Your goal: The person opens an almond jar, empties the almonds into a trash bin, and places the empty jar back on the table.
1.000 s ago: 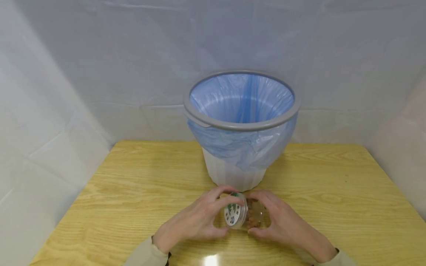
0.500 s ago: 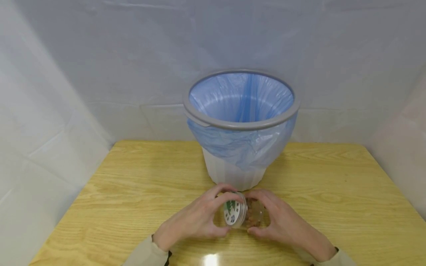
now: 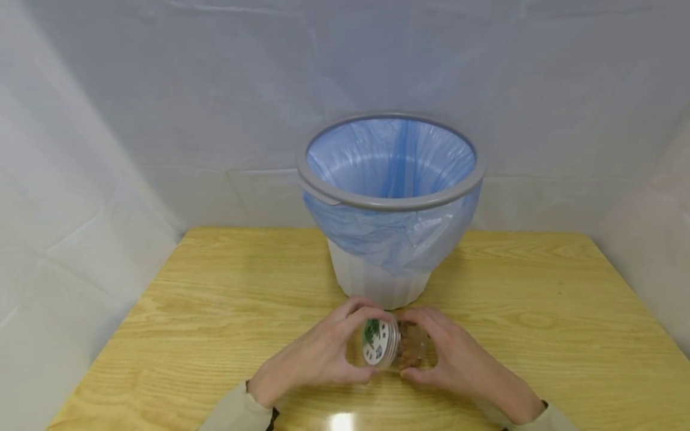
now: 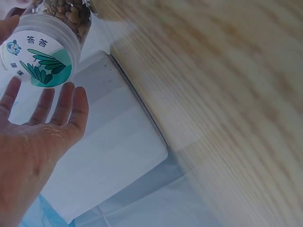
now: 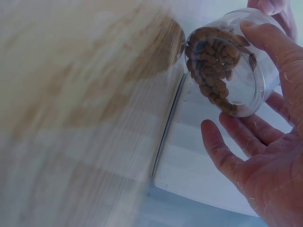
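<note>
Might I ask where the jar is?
The jar lies sideways at the head view's lower centre, between left hand and right hand, in front of the bin.

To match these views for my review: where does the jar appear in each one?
Head: jar low, just right of centre.
Left wrist: jar in the top left corner.
Right wrist: jar at the upper right.
Shared landmark: white bin, above the jar in head, below it in both wrist views.

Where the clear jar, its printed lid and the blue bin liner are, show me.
Clear jar [image 5: 244,85], right wrist view: on its base.
Printed lid [image 4: 38,59], left wrist view: on its flat top.
Blue bin liner [image 3: 390,233], head view: on the part hanging outside.
</note>
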A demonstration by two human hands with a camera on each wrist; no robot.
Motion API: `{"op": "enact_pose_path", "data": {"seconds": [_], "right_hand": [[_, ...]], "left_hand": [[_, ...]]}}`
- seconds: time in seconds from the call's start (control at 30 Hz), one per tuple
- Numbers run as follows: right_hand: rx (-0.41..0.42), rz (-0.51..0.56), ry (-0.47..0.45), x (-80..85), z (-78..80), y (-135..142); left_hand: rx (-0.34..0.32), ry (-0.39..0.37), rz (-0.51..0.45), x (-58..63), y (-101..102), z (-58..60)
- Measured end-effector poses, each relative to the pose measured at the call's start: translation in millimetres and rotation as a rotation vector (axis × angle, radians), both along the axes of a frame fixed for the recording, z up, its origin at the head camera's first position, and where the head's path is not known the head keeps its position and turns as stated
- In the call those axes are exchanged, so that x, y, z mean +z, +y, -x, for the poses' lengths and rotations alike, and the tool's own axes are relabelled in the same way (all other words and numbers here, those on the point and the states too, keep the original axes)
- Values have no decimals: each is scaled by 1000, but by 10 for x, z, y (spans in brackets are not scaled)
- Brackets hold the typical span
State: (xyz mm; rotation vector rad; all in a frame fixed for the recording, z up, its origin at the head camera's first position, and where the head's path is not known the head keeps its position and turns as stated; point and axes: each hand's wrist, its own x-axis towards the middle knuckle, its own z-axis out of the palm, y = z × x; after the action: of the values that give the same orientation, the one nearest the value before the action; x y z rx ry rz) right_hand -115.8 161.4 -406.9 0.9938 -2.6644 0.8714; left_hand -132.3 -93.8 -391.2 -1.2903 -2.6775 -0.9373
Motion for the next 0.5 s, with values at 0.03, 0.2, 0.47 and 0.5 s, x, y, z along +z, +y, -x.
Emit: {"op": "enact_pose_path", "data": {"seconds": [0.03, 0.2, 0.47, 0.5], "right_hand": [[-4, -3, -12, 3, 0, 1], [2, 1, -29, 6, 1, -1], [5, 2, -25, 3, -1, -5], [8, 0, -21, 2, -2, -4]], "left_hand": [[7, -12, 1, 2, 1, -2], [43, -65, 7, 13, 8, -15], [57, -149, -7, 22, 18, -16], [57, -151, -8, 22, 18, -16]]}}
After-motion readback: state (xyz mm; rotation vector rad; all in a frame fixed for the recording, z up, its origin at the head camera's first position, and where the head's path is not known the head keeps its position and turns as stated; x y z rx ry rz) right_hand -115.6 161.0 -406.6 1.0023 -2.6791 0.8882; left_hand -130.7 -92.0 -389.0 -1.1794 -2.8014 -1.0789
